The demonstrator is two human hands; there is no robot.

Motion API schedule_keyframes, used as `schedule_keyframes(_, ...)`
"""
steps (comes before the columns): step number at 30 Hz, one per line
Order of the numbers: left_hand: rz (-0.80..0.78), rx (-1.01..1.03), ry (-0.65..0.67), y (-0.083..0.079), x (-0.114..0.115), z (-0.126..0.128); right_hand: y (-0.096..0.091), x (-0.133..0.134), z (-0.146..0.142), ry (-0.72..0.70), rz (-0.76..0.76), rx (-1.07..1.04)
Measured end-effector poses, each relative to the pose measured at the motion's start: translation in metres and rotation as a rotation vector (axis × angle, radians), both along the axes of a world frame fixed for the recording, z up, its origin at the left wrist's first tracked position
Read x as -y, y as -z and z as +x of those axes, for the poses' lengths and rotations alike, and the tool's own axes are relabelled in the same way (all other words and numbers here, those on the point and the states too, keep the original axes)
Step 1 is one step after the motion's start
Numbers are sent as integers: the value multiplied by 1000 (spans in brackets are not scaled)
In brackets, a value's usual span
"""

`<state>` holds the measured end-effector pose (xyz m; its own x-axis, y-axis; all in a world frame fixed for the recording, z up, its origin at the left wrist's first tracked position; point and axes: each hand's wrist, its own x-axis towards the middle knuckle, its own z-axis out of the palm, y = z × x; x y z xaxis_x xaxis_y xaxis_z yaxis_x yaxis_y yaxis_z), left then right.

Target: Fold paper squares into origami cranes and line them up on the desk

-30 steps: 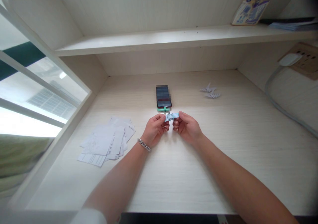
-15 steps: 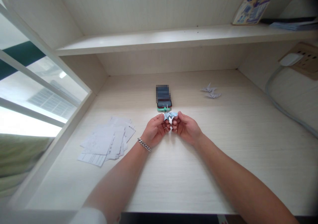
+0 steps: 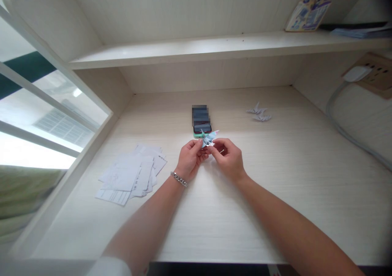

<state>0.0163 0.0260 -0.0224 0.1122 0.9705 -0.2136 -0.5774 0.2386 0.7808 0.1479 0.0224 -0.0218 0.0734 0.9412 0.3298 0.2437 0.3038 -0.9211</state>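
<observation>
A small folded paper crane (image 3: 209,138), pale blue-grey, is held just above the light wood desk (image 3: 275,178) at its middle. My left hand (image 3: 190,159), with a metal bracelet at the wrist, pinches the crane's left side. My right hand (image 3: 228,157) pinches its lower right part with fingertips pressed together. Both hands touch each other around the paper. Right behind the crane lies a phone (image 3: 201,121) in a green case.
A loose pile of white paper slips (image 3: 131,174) lies to the left. Two finished paper cranes (image 3: 259,112) sit at the back right. A shelf (image 3: 214,47) carries a printed card (image 3: 308,14). A grey cable (image 3: 343,125) runs from a wall socket (image 3: 375,74).
My hands have drawn closer together, and the crane has turned from stretched flat between them to tilted upward, with a wing pointing up to the right.
</observation>
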Motion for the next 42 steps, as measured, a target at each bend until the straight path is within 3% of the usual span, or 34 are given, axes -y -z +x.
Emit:
schedule_keyframes(20,17,-99,69,0,1,0,-5,0,4,36,6,185)
schedule_keyframes(25,20,-168,64,1,0,0,-3,-8,14,136,28,256)
schedule_keyframes(30,65,-284,78,2,2,0,3,-30,45,382,-23,286)
schedule_keyframes(38,272,-654,172,-6,8,1,11,-40,129,737,-246,439)
schedule_keyframes(42,298,-729,190,-8,8,0,12,-46,149,800,-341,548)
